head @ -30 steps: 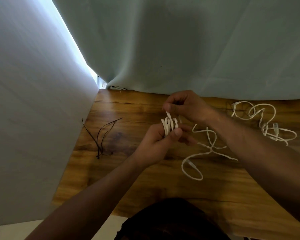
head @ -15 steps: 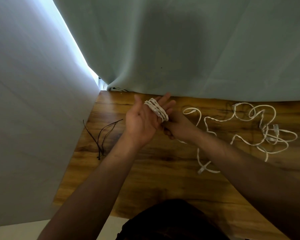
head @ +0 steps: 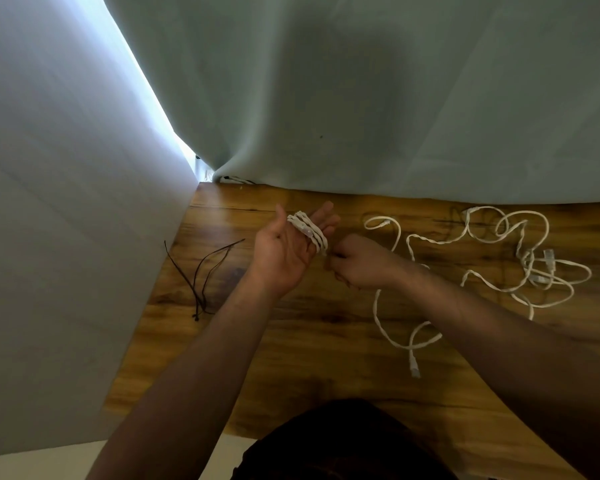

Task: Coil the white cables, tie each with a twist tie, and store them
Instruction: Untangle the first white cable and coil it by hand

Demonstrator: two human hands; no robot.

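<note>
1. Wrapping the straight fingers of the left hand (head: 284, 252), the white cable coil (head: 309, 230) hung over the table (head: 326, 362).
2. The right hand (head: 361, 265) pinched its tail beside it.
3. Twist ties (head: 205, 271) lay on the table's left.

Table (head: 291, 368): wood, warm brown with dark grain streaks, glossy, filling the lower middle and right, meeting the surfaces at its left and rear. Curtain (head: 413, 98): pale grey-green cloth in soft folds, hanging behind the far table edge across most of the upper view; wall (head: 56, 220): plain off-white, slanting down the left side to the table's left edge. Gap (head: 142, 91): narrow bright strip of daylight between wall and curtain, tapering toward the table corner; floor (head: 32, 465): pale, lower left corner.
</note>
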